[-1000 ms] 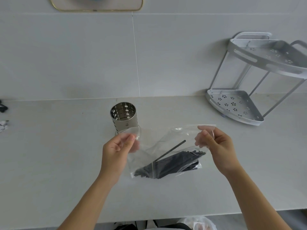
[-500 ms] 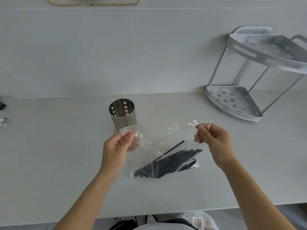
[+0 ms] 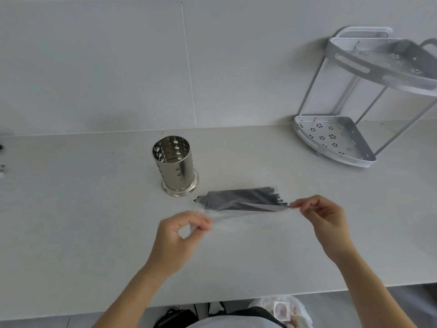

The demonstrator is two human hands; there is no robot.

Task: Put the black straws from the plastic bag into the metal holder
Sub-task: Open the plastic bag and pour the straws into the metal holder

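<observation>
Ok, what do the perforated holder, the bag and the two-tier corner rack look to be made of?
Holder: polished metal, probably stainless steel; its wall mirrors the surroundings and has punched holes.
Bag: thin clear plastic film; the counter and black straws show through it, and it stretches between both hands.
Corner rack: matte silver-grey metal by the look, perhaps aluminium or coated steel, with flower-shaped cutouts; the finish leaves it open.

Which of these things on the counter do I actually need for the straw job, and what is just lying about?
For the job:
straws, in the bag
bag, pinched by both hands, left and right
holder, upright

Lying about:
rack, far right
small dark bits at the left edge, too small to tell
</observation>
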